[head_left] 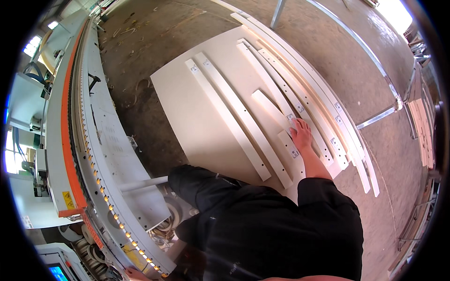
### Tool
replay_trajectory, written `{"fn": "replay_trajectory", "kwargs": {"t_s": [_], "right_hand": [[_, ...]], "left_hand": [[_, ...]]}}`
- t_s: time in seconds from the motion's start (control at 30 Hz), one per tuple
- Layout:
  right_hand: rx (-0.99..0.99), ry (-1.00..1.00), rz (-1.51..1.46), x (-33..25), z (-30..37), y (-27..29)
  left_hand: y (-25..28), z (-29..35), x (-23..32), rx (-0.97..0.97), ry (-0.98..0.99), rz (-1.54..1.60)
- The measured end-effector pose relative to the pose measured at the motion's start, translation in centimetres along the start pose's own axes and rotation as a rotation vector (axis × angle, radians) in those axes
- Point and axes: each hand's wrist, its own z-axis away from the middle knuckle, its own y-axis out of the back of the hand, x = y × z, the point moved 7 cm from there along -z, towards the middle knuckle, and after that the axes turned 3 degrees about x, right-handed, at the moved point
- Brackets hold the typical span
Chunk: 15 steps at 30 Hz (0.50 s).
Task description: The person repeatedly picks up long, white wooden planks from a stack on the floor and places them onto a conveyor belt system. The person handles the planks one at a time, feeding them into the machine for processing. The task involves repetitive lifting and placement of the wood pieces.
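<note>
My right hand (301, 133) reaches down onto a spread of white board strips, its fingers bent over the near end of one long strip (262, 70) by a small label. Right beside that hand are a shorter strip (267, 104) and a short labelled piece (288, 144). To the hand's right run several long strips (311, 105) with dark holes along them. Two more long strips (225, 117) lie apart on its left. Only a sliver of my left hand (135, 274) shows at the lower edge, against the machine's near end; its fingers are hidden.
The strips rest on a large pale board (173, 98). Along the left stands a long machine (70, 140) with an orange band and a row of yellow rollers (110, 206). A metal frame (375, 61) rises at the right. A lit screen (57, 272) is at the lower left.
</note>
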Motion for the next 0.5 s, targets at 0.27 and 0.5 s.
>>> {"fn": "replay_trajectory", "kwargs": {"t_s": [0.27,0.5], "right_hand": [[-0.127,-0.188,0.118,5.0,0.4,2.3],[-0.235,-0.439,0.276,7.4,0.5,2.2]], "left_hand": [[0.2,-1.0,-1.4,-0.281,-0.109,0.195],[1.5,-0.4,0.1,-0.064,-0.026,0.097]]}}
